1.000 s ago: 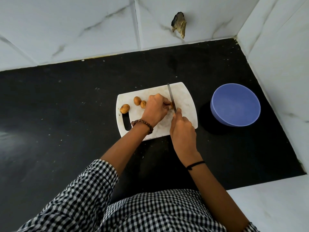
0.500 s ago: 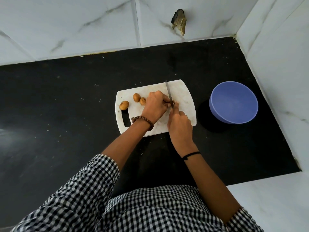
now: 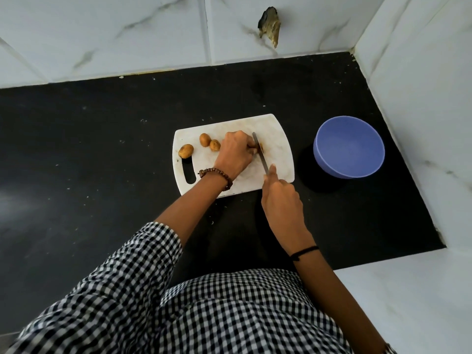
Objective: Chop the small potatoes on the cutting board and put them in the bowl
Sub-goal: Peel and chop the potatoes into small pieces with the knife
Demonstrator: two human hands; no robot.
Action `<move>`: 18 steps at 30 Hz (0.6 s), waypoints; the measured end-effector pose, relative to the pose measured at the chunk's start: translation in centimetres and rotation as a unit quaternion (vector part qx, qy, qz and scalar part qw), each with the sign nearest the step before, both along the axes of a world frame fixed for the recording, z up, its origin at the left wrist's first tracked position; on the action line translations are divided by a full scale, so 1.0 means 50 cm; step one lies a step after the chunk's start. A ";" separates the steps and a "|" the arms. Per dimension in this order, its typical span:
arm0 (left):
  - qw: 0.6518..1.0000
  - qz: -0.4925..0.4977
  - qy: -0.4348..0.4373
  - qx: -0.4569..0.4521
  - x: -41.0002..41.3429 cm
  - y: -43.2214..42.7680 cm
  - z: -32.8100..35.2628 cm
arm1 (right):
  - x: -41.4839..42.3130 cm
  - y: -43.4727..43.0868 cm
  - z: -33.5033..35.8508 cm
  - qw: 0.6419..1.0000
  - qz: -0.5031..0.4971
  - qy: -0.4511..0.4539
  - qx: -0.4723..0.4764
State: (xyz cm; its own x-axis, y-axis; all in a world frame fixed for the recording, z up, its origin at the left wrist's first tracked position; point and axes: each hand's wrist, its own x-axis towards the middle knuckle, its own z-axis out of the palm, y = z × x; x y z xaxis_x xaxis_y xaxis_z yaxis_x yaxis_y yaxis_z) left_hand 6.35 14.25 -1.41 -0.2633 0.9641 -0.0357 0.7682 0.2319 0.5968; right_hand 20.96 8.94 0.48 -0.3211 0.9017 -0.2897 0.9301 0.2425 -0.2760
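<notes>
A white cutting board [image 3: 278, 139] lies on the black counter. Three whole small potatoes rest on its left part: one [image 3: 186, 151] near the handle slot, two [image 3: 204, 139] [image 3: 215, 145] side by side. My left hand [image 3: 235, 153] curls over another potato at the board's middle; only a sliver of it [image 3: 260, 149] shows by the blade. My right hand [image 3: 281, 198] grips a knife [image 3: 260, 153], forefinger along its spine, the blade down against that potato. A blue bowl [image 3: 349, 146] stands right of the board, nothing in it.
The black counter [image 3: 102, 149] is bounded by white marble walls at the back and right. A broken hole [image 3: 269, 25] marks the back wall. A white ledge [image 3: 408, 290] cuts in at the lower right. My checked shirt fills the bottom of the view.
My right hand has drawn back toward me with the knife, so more of the blade shows. My left hand stays on the potato. The three whole potatoes have not moved.
</notes>
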 end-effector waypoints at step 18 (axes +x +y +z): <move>0.999 0.000 -0.036 -0.035 -0.014 0.013 -0.005 | 0.096 -0.009 0.071 0.998 -0.002 0.067 -0.004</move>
State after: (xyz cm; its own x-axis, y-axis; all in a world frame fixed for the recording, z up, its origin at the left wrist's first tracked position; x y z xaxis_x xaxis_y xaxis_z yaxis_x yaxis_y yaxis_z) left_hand 5.65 14.88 -1.64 -0.2570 0.9588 -0.1213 0.7241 0.2741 0.6329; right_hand 25.77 8.52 4.02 -0.3533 0.9012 -0.2512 0.8857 0.2358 -0.3999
